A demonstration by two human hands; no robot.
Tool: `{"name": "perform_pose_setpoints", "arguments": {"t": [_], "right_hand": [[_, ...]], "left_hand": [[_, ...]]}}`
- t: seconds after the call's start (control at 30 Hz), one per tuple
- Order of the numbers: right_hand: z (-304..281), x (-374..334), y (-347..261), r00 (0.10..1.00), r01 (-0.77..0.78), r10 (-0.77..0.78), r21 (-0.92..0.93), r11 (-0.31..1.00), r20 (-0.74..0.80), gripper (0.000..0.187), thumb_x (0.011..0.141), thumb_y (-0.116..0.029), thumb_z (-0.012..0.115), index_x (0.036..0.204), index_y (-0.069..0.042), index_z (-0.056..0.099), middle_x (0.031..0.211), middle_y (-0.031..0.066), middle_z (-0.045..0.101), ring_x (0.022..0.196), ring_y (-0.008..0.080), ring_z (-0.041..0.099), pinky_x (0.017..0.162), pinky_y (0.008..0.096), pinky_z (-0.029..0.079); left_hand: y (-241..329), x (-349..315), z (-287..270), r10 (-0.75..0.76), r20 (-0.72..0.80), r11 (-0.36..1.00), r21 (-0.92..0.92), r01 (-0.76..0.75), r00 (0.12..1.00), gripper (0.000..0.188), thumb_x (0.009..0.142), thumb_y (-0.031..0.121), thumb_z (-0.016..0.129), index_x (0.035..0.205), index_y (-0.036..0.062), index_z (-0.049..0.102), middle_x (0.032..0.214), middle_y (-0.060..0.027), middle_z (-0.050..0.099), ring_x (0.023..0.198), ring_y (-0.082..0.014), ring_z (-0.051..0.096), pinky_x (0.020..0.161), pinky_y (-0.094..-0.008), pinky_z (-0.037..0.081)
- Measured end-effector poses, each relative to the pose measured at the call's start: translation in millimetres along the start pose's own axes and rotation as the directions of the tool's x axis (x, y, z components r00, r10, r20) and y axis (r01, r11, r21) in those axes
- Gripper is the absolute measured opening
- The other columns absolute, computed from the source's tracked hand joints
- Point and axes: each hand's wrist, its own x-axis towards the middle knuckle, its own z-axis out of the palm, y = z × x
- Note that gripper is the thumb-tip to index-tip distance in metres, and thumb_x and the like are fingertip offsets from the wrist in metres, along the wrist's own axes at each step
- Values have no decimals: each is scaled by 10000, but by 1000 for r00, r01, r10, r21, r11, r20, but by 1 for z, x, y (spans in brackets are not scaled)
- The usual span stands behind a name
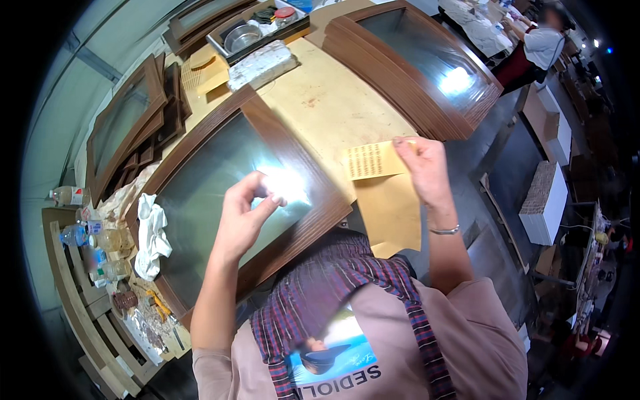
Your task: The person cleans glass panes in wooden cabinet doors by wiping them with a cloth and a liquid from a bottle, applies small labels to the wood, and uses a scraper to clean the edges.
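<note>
Between the thumb and fingers of my right hand (427,170) hangs a yellow sheet of sandpaper (390,213), gripped at its upper right corner. Its top is folded over and shows rows of print. My left hand (243,217) is above the glass of a wood-framed cabinet door (200,193), thumb and fingers drawn together. Bright glare hides whether anything small is pinched there. The door lies tilted in front of me, its brown frame (303,230) close to my apron. A crumpled white glove or cloth (152,237) rests on the door's left side.
More framed glass doors are stacked at the upper right (400,73) and left (127,127). A wrapped white block (263,65) sits by a tray (293,30) with a metal bowl. Plastic bottles (110,240) stand at the left edge. Another person (543,47) works at the far right.
</note>
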Motion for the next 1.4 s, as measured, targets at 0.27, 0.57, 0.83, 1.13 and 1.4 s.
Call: {"name": "perform_pose_setpoints", "arguments": {"t": [0.27,0.57,0.83,1.13,1.4], "right_hand": [[-31,-3,1,996,18,-20,-25,1000,-92,298,1003,-212,617,858,36,696,713,-9,650,606,30,536,538,216,431],[-31,-4,6,999,23,-25,-40,999,-48,293,1002,-202,618,882,51,706,713,5,657,615,42,549,548,222,444],[-36,-2,11,998,12,-14,-39,999,-56,295,1002,-199,614,874,51,704,702,-5,648,608,38,532,539,226,429],[-31,3,10,999,18,-20,-53,998,-36,316,1003,-192,609,792,34,676,653,-32,592,582,27,475,515,233,391],[-38,6,17,1000,28,-28,-94,995,-5,329,1000,-207,618,777,30,671,652,-31,591,595,28,477,525,237,391]], "left_hand": [[-8,15,-11,-372,311,928,102,359,875,59,863,55,667,838,25,623,681,-6,615,608,-62,538,557,-216,401],[-6,29,-5,-412,333,910,105,401,848,63,841,68,669,804,33,632,606,0,605,502,-39,505,446,-200,309],[-4,31,2,-470,335,882,134,452,817,80,856,61,669,798,26,626,601,-3,600,494,-37,504,430,-200,299],[-16,44,4,-373,90,839,457,295,923,93,856,65,626,785,5,617,603,-25,589,510,-69,500,455,-244,341],[-12,47,0,-335,103,843,477,249,937,104,840,73,626,783,-12,606,609,-19,571,569,-84,562,485,-258,383]]}}
